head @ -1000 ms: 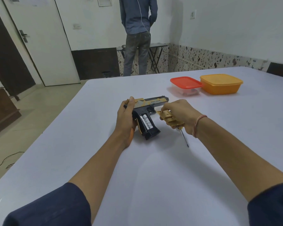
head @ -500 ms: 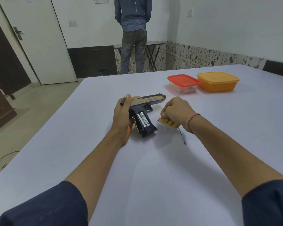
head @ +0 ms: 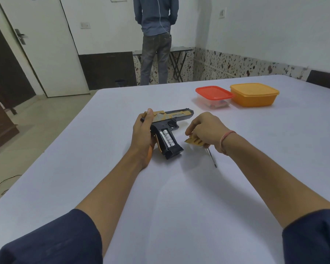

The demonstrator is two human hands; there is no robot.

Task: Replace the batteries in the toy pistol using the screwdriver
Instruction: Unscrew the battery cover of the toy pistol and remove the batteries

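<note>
Now, left hand (head: 144,138): its fingers (head: 150,113) grip the back of the toy pistol (head: 171,119), thumb laid up over the rear of the slide. It holds the pistol on its side on the desk (head: 179,206), butt toward the person.
Right hand (head: 206,128): the fingers curl down over the gold cover (head: 195,142), which lies on the desk just beside the pistol's butt. The screwdriver (head: 211,158) shaft juts out from under the heel of the hand; the handle is hidden, seemingly tucked in the palm.
Batteries (head: 167,138): two lie side by side in the open compartment, not yet out.
Risk, crowded hand: with the tool in the palm, the right fingers have little freedom to pry cells out, and the screwdriver could slip and roll.
Risk, screw: the cover's screw cannot be seen; if loose, it could easily be lost.
Risk, cells: tipping the pistol could spill them across the desk, and fresh ones seated the wrong way round would leave the toy dead.
Risk, spares: no new batteries are in sight.
Desk: wide, pale and smooth, so round things would likely roll.
Boxes: a red-lidded box (head: 213,93) and an orange box (head: 253,94) touch each other, well beyond the pistol.
Room: white walls, a white door (head: 46,44), a speckled skirting, and a standing person (head: 155,35) facing away beside a folding table (head: 175,60).
</note>
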